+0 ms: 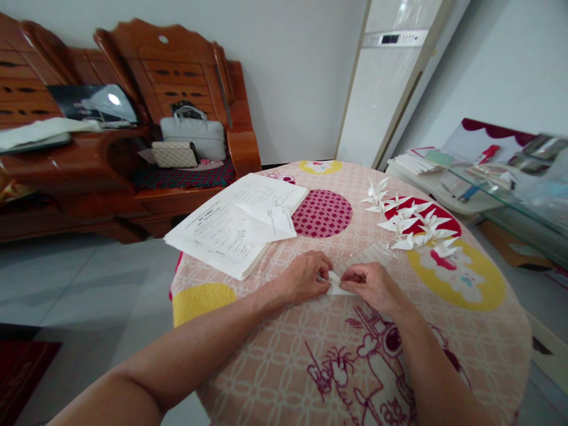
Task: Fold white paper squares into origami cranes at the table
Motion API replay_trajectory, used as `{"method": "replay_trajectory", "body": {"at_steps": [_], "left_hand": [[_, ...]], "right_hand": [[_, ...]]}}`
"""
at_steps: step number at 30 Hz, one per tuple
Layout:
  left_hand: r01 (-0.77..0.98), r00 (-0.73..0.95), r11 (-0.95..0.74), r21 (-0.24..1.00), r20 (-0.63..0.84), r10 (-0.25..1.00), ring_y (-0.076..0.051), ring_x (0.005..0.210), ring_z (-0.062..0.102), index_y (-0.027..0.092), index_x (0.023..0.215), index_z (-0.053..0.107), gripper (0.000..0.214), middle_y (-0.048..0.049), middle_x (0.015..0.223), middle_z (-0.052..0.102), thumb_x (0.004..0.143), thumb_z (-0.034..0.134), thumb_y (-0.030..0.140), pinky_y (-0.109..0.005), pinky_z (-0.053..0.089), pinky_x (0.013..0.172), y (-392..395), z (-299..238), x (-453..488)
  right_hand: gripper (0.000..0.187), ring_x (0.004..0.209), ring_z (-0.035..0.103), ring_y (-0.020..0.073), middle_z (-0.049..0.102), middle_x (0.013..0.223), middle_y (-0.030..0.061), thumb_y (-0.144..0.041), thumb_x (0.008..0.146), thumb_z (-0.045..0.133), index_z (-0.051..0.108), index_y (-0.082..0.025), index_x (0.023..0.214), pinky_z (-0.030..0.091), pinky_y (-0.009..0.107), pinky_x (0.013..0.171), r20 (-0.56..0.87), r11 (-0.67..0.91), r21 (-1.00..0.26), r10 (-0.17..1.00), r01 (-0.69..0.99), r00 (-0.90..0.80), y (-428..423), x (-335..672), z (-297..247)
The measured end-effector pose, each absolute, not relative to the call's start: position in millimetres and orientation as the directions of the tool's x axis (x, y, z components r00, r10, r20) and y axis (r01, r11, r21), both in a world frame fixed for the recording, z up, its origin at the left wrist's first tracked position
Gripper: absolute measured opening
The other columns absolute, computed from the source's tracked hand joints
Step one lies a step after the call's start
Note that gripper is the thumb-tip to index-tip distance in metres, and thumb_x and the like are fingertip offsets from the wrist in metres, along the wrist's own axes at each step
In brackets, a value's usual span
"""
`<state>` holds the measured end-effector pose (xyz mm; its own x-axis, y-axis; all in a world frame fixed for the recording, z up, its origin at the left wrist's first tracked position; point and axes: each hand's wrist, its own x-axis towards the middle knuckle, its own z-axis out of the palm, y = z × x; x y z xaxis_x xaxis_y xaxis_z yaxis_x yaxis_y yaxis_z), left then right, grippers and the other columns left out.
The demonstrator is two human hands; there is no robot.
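A small folded piece of white paper lies low over the patterned tablecloth, between my two hands. My left hand has its fingers curled and closed on the paper's left end. From the right, my right hand pinches the same paper with thumb and fingertips. The fingers cover parts of the paper, so its full shape is hidden. Several white folded paper cranes stand in a group to the right, beyond my right hand.
At the table's left lies a stack of printed sheets with a folded printed sheet on top. A glass-topped side table with assorted items adjoins on the right. Wooden chairs holding bags stand behind, near a white air conditioner.
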<state>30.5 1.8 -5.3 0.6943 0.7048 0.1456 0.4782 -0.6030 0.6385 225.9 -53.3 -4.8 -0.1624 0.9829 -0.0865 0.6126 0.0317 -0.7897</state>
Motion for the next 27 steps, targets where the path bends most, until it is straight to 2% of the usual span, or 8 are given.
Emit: {"method": "replay_trajectory", "body": {"at_steps": [5, 12, 15, 18, 20, 23, 27], "left_hand": [[0.486, 0.694, -0.593, 0.642, 0.129, 0.708, -0.019, 0.087, 0.062, 0.015, 0.062, 0.062, 0.006, -0.0056, 0.096, 0.069, 0.067, 0.063, 0.013, -0.028, 0.047, 0.078, 3, -6, 30], [0.473, 0.709, -0.611, 0.635, 0.137, 0.692, -0.016, 0.079, 0.06, 0.015, 0.066, 0.061, 0.003, -0.0053, 0.092, 0.066, 0.068, 0.062, 0.013, -0.024, 0.046, 0.069, 2, -5, 25], [0.455, 0.731, -0.656, 0.602, 0.167, 0.661, -0.017, 0.08, 0.059, 0.016, 0.079, 0.062, 0.01, -0.0043, 0.088, 0.064, 0.069, 0.063, 0.014, -0.026, 0.046, 0.072, 1, -4, 23], [0.411, 0.759, -0.699, 0.585, 0.205, 0.618, -0.019, 0.09, 0.059, 0.017, 0.1, 0.061, 0.03, -0.0048, 0.098, 0.064, 0.07, 0.061, 0.011, -0.028, 0.046, 0.08, 0, -2, 23], [0.369, 0.792, -0.728, 0.577, 0.215, 0.571, -0.02, 0.096, 0.059, 0.019, 0.106, 0.062, 0.035, -0.0051, 0.104, 0.064, 0.072, 0.059, 0.009, -0.029, 0.046, 0.086, 0, -1, 23], [0.353, 0.818, -0.745, 0.566, 0.199, 0.539, -0.02, 0.099, 0.059, 0.02, 0.1, 0.066, 0.028, -0.0056, 0.104, 0.064, 0.076, 0.057, 0.01, -0.029, 0.045, 0.088, 1, -3, 23], [0.38, 0.809, -0.727, 0.572, 0.174, 0.561, -0.02, 0.098, 0.059, 0.019, 0.095, 0.069, 0.023, -0.0064, 0.104, 0.063, 0.076, 0.059, 0.013, -0.028, 0.047, 0.086, 3, -4, 22]], "right_hand": [[0.01, 0.05, 0.048, 0.0109, 0.056, 0.053, -0.0037, -0.025, 0.069, 0.068, 0.068, -0.017, 0.075, 0.032, 0.021, 0.047, -0.091, -0.015, -0.742, 0.993, 0.671, -0.078, -54, 222, -10], [0.005, 0.05, 0.049, 0.0118, 0.055, 0.052, -0.0049, -0.023, 0.07, 0.067, 0.064, -0.019, 0.073, 0.033, 0.023, 0.05, -0.043, 0.03, -0.644, 0.996, 0.765, -0.075, -56, 218, -9], [0.004, 0.051, 0.05, 0.0125, 0.056, 0.053, -0.0043, -0.022, 0.071, 0.066, 0.065, -0.019, 0.075, 0.034, 0.023, 0.051, -0.042, 0.045, -0.615, 0.995, 0.788, -0.089, -57, 216, -7], [0.004, 0.053, 0.051, 0.0132, 0.057, 0.055, -0.0032, -0.021, 0.073, 0.065, 0.067, -0.019, 0.076, 0.035, 0.024, 0.053, -0.029, 0.065, -0.589, 0.994, 0.805, -0.101, -58, 215, -5], [0.005, 0.054, 0.053, 0.0139, 0.058, 0.056, -0.0022, -0.02, 0.073, 0.065, 0.068, -0.019, 0.077, 0.036, 0.024, 0.054, -0.025, 0.074, -0.571, 0.994, 0.818, -0.108, -58, 215, -4], [0.007, 0.061, 0.057, 0.0152, 0.063, 0.065, 0.0009, -0.018, 0.074, 0.065, 0.071, -0.019, 0.078, 0.039, 0.025, 0.059, 0.006, 0.119, -0.532, 0.991, 0.838, -0.137, -59, 214, -3], [0.007, 0.067, 0.059, 0.0169, 0.064, 0.073, 0.0045, -0.018, 0.076, 0.065, 0.072, -0.018, 0.076, 0.04, 0.026, 0.063, 0.043, 0.178, -0.402, 0.984, 0.898, -0.176, -61, 210, -1]]}}
